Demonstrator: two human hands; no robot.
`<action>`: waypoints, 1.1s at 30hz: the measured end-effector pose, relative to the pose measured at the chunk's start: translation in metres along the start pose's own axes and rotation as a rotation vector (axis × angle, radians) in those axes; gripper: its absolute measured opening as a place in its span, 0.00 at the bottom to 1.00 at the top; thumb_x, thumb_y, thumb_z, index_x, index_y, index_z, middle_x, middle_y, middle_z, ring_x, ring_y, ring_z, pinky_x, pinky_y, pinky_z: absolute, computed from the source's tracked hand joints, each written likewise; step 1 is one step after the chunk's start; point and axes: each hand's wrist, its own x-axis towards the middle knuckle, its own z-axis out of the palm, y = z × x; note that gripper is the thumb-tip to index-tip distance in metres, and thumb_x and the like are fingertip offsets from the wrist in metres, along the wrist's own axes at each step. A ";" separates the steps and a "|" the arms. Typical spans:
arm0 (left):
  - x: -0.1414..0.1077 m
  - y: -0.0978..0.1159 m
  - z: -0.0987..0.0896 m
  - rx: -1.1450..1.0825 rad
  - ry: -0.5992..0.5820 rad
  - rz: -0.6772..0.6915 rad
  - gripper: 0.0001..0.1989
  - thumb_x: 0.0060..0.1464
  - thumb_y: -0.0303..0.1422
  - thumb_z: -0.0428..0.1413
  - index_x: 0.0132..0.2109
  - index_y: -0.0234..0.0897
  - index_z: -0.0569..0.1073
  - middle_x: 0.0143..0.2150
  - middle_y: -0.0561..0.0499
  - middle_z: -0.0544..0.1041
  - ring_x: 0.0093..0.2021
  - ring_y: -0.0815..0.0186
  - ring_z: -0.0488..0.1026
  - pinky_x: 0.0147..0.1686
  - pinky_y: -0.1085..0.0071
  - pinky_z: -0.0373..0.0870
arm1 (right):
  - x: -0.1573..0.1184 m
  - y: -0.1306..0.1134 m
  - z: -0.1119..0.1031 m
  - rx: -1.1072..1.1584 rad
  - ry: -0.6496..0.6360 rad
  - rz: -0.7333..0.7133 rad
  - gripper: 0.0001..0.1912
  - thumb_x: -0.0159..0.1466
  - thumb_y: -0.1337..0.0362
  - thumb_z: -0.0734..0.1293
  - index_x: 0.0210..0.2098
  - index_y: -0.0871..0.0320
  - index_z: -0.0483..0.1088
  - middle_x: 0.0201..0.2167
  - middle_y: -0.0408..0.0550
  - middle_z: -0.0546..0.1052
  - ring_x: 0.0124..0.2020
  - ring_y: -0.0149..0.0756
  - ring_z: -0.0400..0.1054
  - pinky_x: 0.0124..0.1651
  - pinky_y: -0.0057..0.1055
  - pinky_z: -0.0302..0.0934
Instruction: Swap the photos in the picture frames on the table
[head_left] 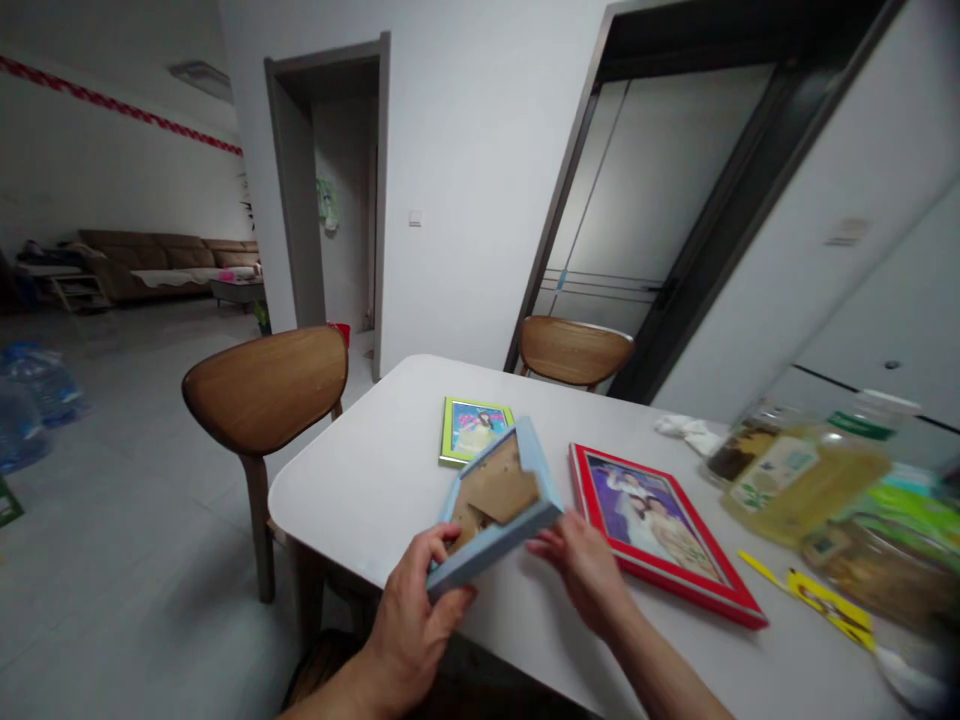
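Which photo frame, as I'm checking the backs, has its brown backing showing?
The blue frame in the left hand: its brown backing shows, while the green frame and red frame on the table show their pictures.

A white, smooth tabletop with rounded corners carries a lime-green rectangular picture frame and a larger red rectangular picture frame, both picture side up. Toward the right lie crumpled white tissue and a yellow printed strip, near a clear bottle of yellowish liquid.
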 end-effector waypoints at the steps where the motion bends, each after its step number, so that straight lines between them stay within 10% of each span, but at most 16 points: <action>1: 0.002 0.009 0.007 -0.108 0.038 -0.025 0.09 0.52 0.36 0.47 0.39 0.38 0.60 0.46 0.46 0.66 0.47 0.61 0.64 0.46 0.64 0.61 | -0.014 0.004 0.009 0.122 -0.102 0.160 0.20 0.53 0.53 0.60 0.41 0.59 0.62 0.31 0.49 0.73 0.31 0.37 0.69 0.32 0.35 0.64; 5: 0.015 0.035 0.044 -0.419 0.007 -0.049 0.13 0.52 0.37 0.48 0.44 0.37 0.59 0.42 0.49 0.68 0.43 0.64 0.66 0.44 0.67 0.63 | -0.037 -0.005 0.029 0.464 -0.081 0.129 0.14 0.52 0.55 0.61 0.33 0.59 0.63 0.33 0.48 0.73 0.39 0.38 0.67 0.39 0.34 0.64; 10: 0.042 0.029 0.071 -0.602 -0.165 -0.006 0.24 0.47 0.32 0.53 0.50 0.37 0.52 0.49 0.45 0.64 0.50 0.63 0.62 0.50 0.65 0.59 | 0.000 -0.054 -0.061 0.221 0.176 -0.037 0.10 0.52 0.62 0.60 0.34 0.56 0.62 0.30 0.47 0.74 0.33 0.38 0.69 0.33 0.35 0.66; 14: 0.063 -0.001 0.073 -0.187 -0.195 -0.082 0.20 0.46 0.28 0.52 0.47 0.36 0.56 0.47 0.43 0.66 0.49 0.65 0.64 0.48 0.66 0.61 | 0.035 -0.072 -0.148 -0.094 0.277 0.060 0.07 0.51 0.64 0.60 0.31 0.56 0.64 0.26 0.49 0.74 0.26 0.38 0.69 0.28 0.35 0.65; 18: 0.094 -0.031 0.073 0.347 -0.160 0.015 0.19 0.48 0.27 0.50 0.48 0.34 0.57 0.50 0.44 0.64 0.51 0.66 0.61 0.51 0.67 0.57 | 0.060 -0.068 -0.185 -0.342 0.314 0.153 0.05 0.51 0.63 0.60 0.24 0.59 0.64 0.21 0.52 0.73 0.23 0.39 0.68 0.24 0.33 0.63; 27: 0.164 -0.066 0.071 0.745 -0.306 0.047 0.27 0.42 0.37 0.55 0.50 0.29 0.60 0.54 0.37 0.60 0.55 0.51 0.53 0.52 0.53 0.48 | 0.092 -0.049 -0.199 -0.840 0.436 0.082 0.08 0.46 0.63 0.64 0.20 0.64 0.69 0.23 0.60 0.72 0.35 0.54 0.66 0.38 0.44 0.58; 33: 0.121 -0.051 0.045 0.835 -0.375 0.106 0.33 0.35 0.47 0.58 0.47 0.33 0.63 0.46 0.42 0.65 0.48 0.52 0.59 0.49 0.57 0.53 | 0.046 -0.060 -0.135 -1.034 0.360 -0.360 0.21 0.52 0.62 0.59 0.43 0.66 0.66 0.42 0.59 0.68 0.43 0.45 0.62 0.48 0.40 0.53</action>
